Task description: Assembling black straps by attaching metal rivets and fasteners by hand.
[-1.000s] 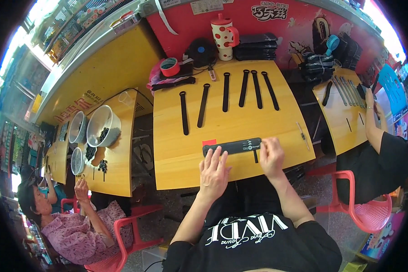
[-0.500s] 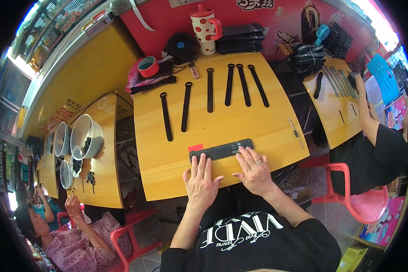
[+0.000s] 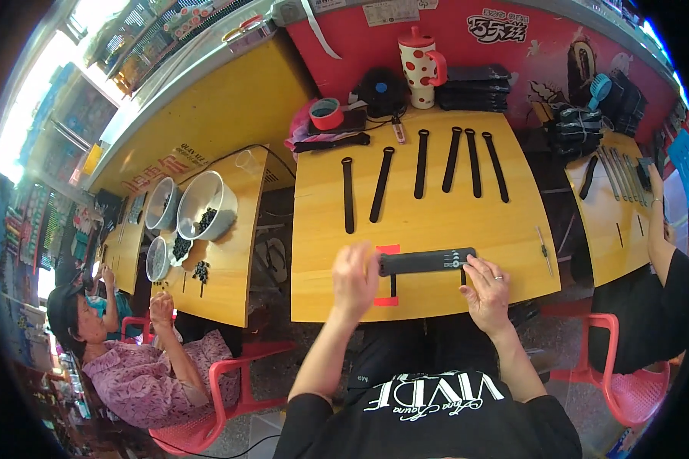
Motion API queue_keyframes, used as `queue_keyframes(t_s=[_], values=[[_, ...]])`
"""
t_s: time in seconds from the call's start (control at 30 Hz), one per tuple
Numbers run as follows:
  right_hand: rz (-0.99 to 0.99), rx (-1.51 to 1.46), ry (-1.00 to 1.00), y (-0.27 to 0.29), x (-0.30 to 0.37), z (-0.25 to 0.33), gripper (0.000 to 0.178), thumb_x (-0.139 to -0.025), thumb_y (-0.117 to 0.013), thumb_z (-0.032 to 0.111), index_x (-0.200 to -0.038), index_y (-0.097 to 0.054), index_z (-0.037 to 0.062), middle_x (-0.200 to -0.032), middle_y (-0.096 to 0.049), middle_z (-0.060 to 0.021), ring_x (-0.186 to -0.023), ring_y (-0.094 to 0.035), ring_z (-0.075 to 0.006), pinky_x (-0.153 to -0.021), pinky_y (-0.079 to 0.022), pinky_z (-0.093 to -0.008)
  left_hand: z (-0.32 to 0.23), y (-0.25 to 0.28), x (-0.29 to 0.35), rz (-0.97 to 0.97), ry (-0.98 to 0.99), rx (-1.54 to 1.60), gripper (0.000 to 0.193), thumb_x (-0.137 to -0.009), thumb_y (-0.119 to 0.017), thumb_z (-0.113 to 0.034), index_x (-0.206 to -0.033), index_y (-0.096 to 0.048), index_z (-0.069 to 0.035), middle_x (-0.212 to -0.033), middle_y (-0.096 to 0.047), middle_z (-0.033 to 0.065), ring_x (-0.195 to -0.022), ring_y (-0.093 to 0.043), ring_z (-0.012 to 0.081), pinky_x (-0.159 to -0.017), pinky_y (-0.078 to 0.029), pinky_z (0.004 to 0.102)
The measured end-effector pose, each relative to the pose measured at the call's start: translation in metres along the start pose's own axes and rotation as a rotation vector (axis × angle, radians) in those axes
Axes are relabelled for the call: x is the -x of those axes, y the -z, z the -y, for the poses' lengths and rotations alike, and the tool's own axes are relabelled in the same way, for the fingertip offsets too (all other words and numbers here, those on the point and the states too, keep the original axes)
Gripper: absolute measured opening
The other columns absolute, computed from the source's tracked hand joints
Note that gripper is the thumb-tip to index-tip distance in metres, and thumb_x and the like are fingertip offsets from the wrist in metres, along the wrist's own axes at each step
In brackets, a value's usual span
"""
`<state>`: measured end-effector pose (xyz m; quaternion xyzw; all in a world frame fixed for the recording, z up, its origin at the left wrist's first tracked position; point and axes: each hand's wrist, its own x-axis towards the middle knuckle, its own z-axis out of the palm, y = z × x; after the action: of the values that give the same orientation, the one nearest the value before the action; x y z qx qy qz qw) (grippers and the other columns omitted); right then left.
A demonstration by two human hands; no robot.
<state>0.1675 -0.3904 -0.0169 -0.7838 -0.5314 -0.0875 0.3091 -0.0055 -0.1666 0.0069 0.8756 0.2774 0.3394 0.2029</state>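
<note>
A flat black strap [image 3: 425,262] with rounded ends and white print near its right end lies crosswise on the near part of my yellow table [image 3: 329,260]. My right hand [image 3: 488,294] is at its right end, fingertips touching the lower edge and thumb apart from the fingers. My left hand [image 3: 355,281] is at the left end, its fingers smeared by motion, so its hold cannot be made out. Red tape [image 3: 386,301] sticks to the table near that end. Farther back, several black straps with ring-shaped ends [image 3: 421,164] are laid out in a row.
A spotted cup [image 3: 419,73], red tape roll [image 3: 327,114] and black bundles [image 3: 475,88] stand at the back. A slim tool [image 3: 543,251] lies right. Plastic tubs [image 3: 207,205] stand on the left table, where a person [image 3: 142,375] sits. Another person's arm [image 3: 658,222] is at right.
My view has swung left. Both hands have slid from lying flat on the black strap to its two ends, the left one moving fast. More red tape and dark lines now show below the strap.
</note>
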Motion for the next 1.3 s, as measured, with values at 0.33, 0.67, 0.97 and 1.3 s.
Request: queue_keyframes(t_s=[0.33, 0.67, 0.97, 1.3], values=[[-0.079, -0.054, -0.023, -0.005, 0.004, 0.001, 0.039, -0.090, -0.065, 0.032, -0.114, -0.065, 0.0016, -0.123, -0.063, -0.0118, -0.114, -0.058, -0.0294, -0.091, -0.041, -0.0417, 0.060, -0.020, -0.127, 0.476, 0.366, -0.413, 0.014, -0.076, -0.059, -0.001, -0.087, -0.066, 0.005, -0.098, -0.066, 0.0292, -0.100, -0.064, 0.0427, -0.084, -0.052, 0.0482], [-0.112, -0.068, -0.034, -0.007, 0.008, -0.004, 0.037, -0.090, -0.065, 0.031, -0.114, -0.064, 0.0024, -0.123, -0.063, -0.0120, -0.113, -0.058, -0.0305, -0.091, -0.041, -0.0424, 0.049, -0.007, -0.134, 0.515, 0.538, -0.431, 0.024, -0.079, -0.062, -0.006, -0.101, -0.070, 0.001, -0.111, -0.067, 0.0239, -0.109, -0.064, 0.0383, -0.090, -0.052, 0.0440], [-0.236, -0.600, -0.292, 0.005, 0.017, 0.004, 0.025, -0.091, -0.067, 0.008, -0.113, -0.062, -0.0025, -0.116, -0.065, -0.0135, -0.094, -0.064, -0.0238, -0.078, -0.051, -0.0310, 0.039, 0.055, -0.046, 0.070, 0.476, 0.996, 0.013, -0.080, -0.066, 0.005, -0.092, -0.068, 0.001, -0.081, -0.068, 0.0044, -0.073, -0.063, 0.0127, -0.069, -0.050, 0.0249], [0.567, -1.777, -0.540, 0.003, 0.007, 0.064, 0.035, -0.102, -0.052, 0.031, -0.118, -0.061, 0.0007, -0.096, -0.069, -0.0090, -0.075, -0.064, -0.0116, -0.066, -0.050, -0.0222, -0.056, 0.022, 0.070, 0.367, 0.318, 1.532, 0.011, -0.084, -0.066, 0.005, -0.092, -0.072, -0.001, -0.112, -0.060, 0.0119, -0.104, -0.057, 0.0173, -0.086, -0.049, 0.0277]])
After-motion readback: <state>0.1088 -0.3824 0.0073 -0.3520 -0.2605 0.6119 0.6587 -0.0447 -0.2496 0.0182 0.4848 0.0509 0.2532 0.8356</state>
